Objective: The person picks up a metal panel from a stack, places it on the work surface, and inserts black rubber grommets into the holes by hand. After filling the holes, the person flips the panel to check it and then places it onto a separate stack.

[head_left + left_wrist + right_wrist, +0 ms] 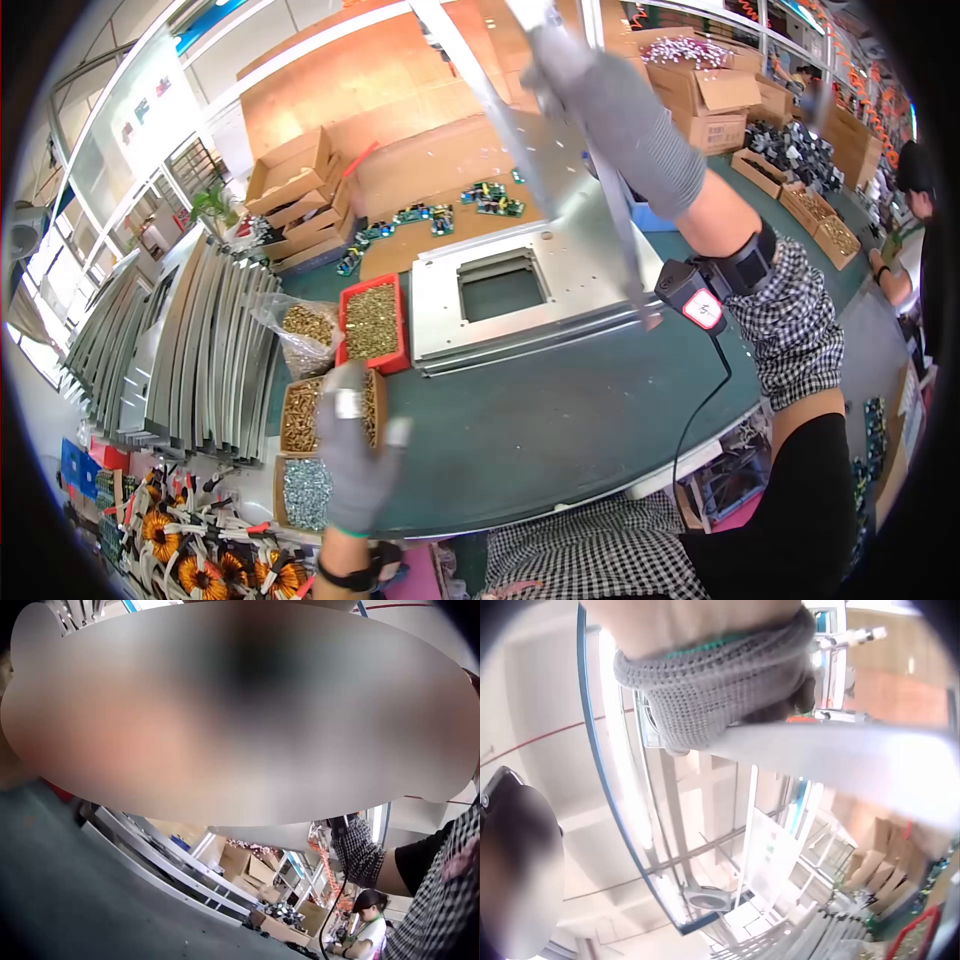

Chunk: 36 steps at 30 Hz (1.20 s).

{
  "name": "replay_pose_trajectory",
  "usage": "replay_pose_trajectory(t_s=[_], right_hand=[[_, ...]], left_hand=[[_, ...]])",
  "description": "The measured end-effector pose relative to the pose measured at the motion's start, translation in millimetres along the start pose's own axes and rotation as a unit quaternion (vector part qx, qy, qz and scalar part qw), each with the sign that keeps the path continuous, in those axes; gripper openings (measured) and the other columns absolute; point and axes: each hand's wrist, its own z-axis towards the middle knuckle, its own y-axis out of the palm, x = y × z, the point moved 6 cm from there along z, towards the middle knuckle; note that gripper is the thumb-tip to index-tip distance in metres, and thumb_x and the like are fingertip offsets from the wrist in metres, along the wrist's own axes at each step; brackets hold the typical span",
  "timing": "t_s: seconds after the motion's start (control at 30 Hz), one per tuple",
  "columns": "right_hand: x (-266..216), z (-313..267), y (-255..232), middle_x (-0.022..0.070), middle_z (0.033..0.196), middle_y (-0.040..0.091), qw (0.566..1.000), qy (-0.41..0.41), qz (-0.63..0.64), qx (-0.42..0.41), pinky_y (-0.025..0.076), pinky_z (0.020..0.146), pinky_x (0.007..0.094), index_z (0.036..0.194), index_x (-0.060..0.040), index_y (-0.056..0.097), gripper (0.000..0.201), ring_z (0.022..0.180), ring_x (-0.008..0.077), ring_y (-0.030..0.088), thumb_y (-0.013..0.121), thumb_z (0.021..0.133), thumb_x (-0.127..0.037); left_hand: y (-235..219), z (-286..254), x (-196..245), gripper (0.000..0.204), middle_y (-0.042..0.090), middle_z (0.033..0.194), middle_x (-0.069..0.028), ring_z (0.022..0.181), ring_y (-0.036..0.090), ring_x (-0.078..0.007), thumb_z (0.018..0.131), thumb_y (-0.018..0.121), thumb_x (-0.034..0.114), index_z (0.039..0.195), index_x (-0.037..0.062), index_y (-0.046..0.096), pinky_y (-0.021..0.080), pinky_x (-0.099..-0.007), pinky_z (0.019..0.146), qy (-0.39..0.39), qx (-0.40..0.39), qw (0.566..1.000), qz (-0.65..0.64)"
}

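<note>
My right hand, in a grey knit glove, is raised over the back right of the table. It grips a long bright sheet-metal piece, which in the head view slants down toward the flat panels and is blurred. The left hand, also gloved and motion-blurred, hovers over the boxes at the table's left edge, its thumb held apart and nothing in its fingers. Beneath it are a box of brass-coloured fasteners and a box of silver ones. Flat metal panels with a rectangular cutout lie stacked mid-table.
A red bin of small brass parts stands left of the panels, beside a plastic bag. Upright metal sheets line the far left. Circuit boards lie on cardboard behind. Another person works at the right.
</note>
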Motion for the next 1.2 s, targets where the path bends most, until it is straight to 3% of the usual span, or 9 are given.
replay_pose_trajectory(t_s=[0.13,0.23,0.27,0.37,0.43,0.5,0.63,0.83,1.2], right_hand=[[-28.0,-13.0,-14.1,0.0079,0.082,0.065,0.971,-0.132,0.193,0.053,0.052,0.064,0.0294,0.103,-0.0005,0.061,0.018,0.068,0.0155,0.063,0.056,0.093,-0.013],[-31.9,-21.9,-6.8,0.0066,0.091,0.060,0.929,0.025,0.322,-0.178,0.050,0.068,0.0259,0.118,-0.0010,0.054,0.053,0.078,0.0141,0.059,0.050,0.096,-0.049],[-32.8,-37.9,-23.4,0.0049,0.087,0.056,0.948,0.109,0.223,-0.200,0.047,0.064,0.0251,0.110,-0.0006,0.056,0.043,0.073,0.0122,0.054,0.050,0.098,-0.041],[1.7,-90.8,-99.2,0.0028,0.082,0.063,0.972,0.114,0.102,-0.179,0.047,0.064,0.0229,0.099,-0.0008,0.066,0.040,0.068,0.0090,0.055,0.061,0.092,-0.040],[49.4,-128.2,-159.1,0.0031,0.084,0.064,0.960,0.203,0.009,-0.191,0.047,0.065,0.0224,0.096,0.0001,0.067,0.035,0.071,0.0066,0.055,0.062,0.092,-0.034],[117.9,-184.7,-216.0,0.0064,0.087,0.066,0.930,0.336,-0.119,-0.087,0.049,0.070,0.0265,0.098,-0.0009,0.067,0.029,0.075,0.0120,0.060,0.062,0.091,-0.028],[216.5,-288.1,-241.2,0.0142,0.105,0.067,0.825,0.415,-0.354,-0.149,0.049,0.086,0.0395,0.103,-0.0064,0.066,0.024,0.102,0.0300,0.063,0.060,0.089,-0.025],[273.9,-318.7,-226.7,0.0160,0.122,0.061,0.707,0.461,-0.491,-0.216,0.044,0.096,0.0446,0.119,-0.0086,0.057,0.036,0.113,0.0352,0.058,0.057,0.088,-0.027],[273.2,-315.2,-236.5,0.0185,0.118,0.061,0.681,0.484,-0.487,-0.256,0.044,0.097,0.0450,0.113,-0.0070,0.059,0.031,0.113,0.0374,0.057,0.053,0.088,-0.026]], left_hand=[[64.2,12.8,83.4,0.085,0.043,0.135,-0.0269,0.124,0.045,-0.0414,0.077,0.076,0.038,0.139,-0.0033,0.037,0.037,-0.0470,0.105,0.114,0.113,0.986,-0.049],[42.2,10.3,73.8,0.070,0.049,0.120,-0.0217,0.111,0.051,-0.0347,0.083,0.069,0.040,0.131,-0.0038,0.043,0.042,-0.0433,0.097,-0.049,0.228,0.933,-0.276],[31.7,8.1,64.2,0.066,0.051,0.115,-0.0199,0.107,0.053,-0.0325,0.085,0.067,0.041,0.129,-0.0040,0.045,0.043,-0.0421,0.094,-0.107,0.256,0.897,-0.344],[26.3,-6.9,23.7,0.057,0.057,0.100,-0.0147,0.094,0.058,-0.0258,0.090,0.059,0.042,0.121,-0.0045,0.051,0.048,-0.0384,0.086,-0.296,0.329,0.732,-0.518],[43.5,-13.2,-0.5,0.061,0.054,0.119,-0.0135,0.102,0.058,-0.0221,0.093,0.057,0.046,0.125,-0.0051,0.048,0.050,-0.0338,0.087,-0.328,0.248,0.699,-0.586],[58.7,-35.2,-8.3,0.066,0.053,0.124,-0.0163,0.110,0.056,-0.0244,0.092,0.055,0.047,0.133,-0.0028,0.043,0.048,-0.0365,0.093,-0.366,0.140,0.684,-0.615],[90.7,-76.0,-8.0,0.067,0.053,0.127,-0.0175,0.110,0.056,-0.0283,0.089,0.057,0.045,0.135,-0.0013,0.043,0.047,-0.0400,0.095,-0.423,0.027,0.598,-0.680],[116.0,-98.9,9.9,0.069,0.057,0.122,-0.0181,0.108,0.058,-0.0310,0.083,0.064,0.041,0.133,-0.0026,0.045,0.047,-0.0413,0.094,-0.475,-0.091,0.550,-0.680],[139.7,-113.8,-10.6,0.051,0.065,0.105,-0.0183,0.087,0.067,-0.0270,0.087,0.060,0.034,0.120,-0.0046,0.056,0.054,-0.0364,0.077,-0.577,-0.119,0.534,-0.607]])
